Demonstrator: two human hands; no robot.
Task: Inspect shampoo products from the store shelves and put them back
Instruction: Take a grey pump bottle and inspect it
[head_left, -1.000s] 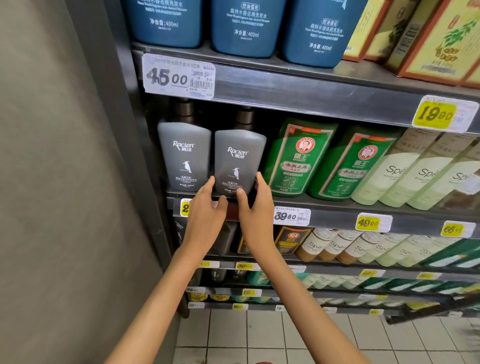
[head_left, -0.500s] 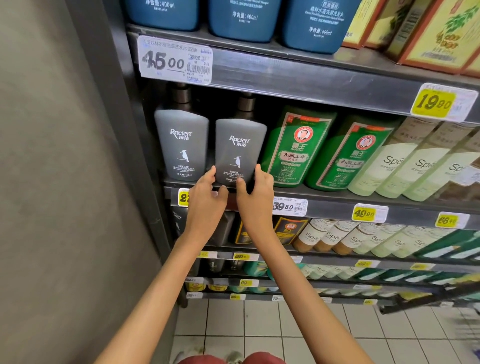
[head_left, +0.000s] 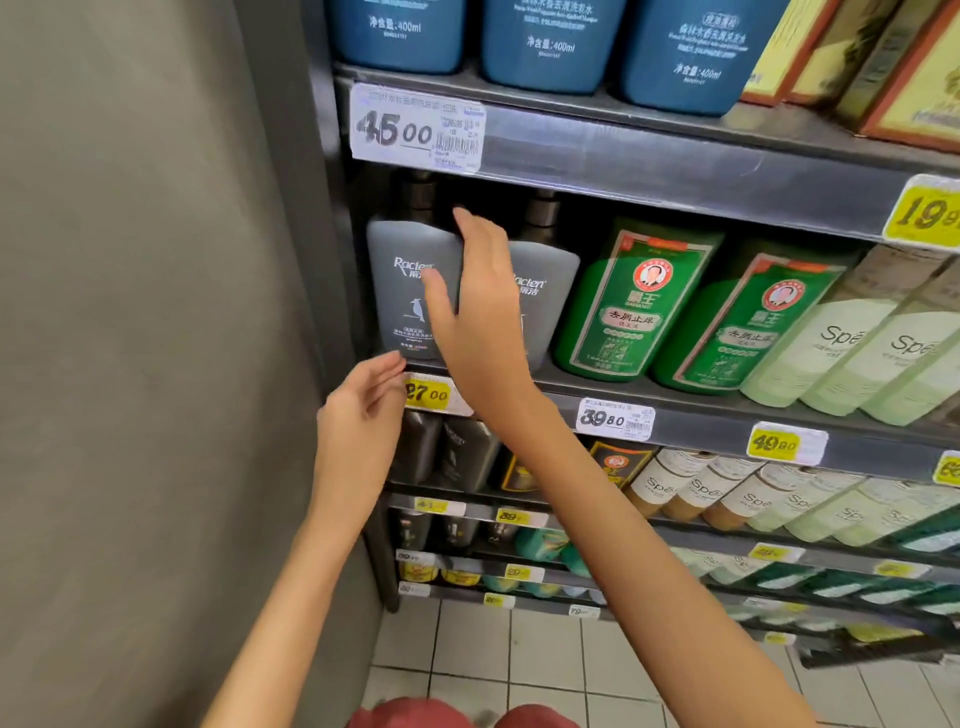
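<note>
Two grey bottles (head_left: 397, 312) upright, right hand (head_left: 483, 322) before them, left hand (head_left: 363, 415) below.

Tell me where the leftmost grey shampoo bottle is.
In the head view, the grey bottle stands leftmost on its shelf, above the 27.00 price tag, with the right hand at its upper right edge.

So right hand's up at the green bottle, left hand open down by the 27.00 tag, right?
Not the green bottle. In the head view the right hand is up at the leftmost grey Raclen bottle, thumb across its front; whether it grips is unclear. The left hand is open by the 27.00 tag, as stated.
</note>
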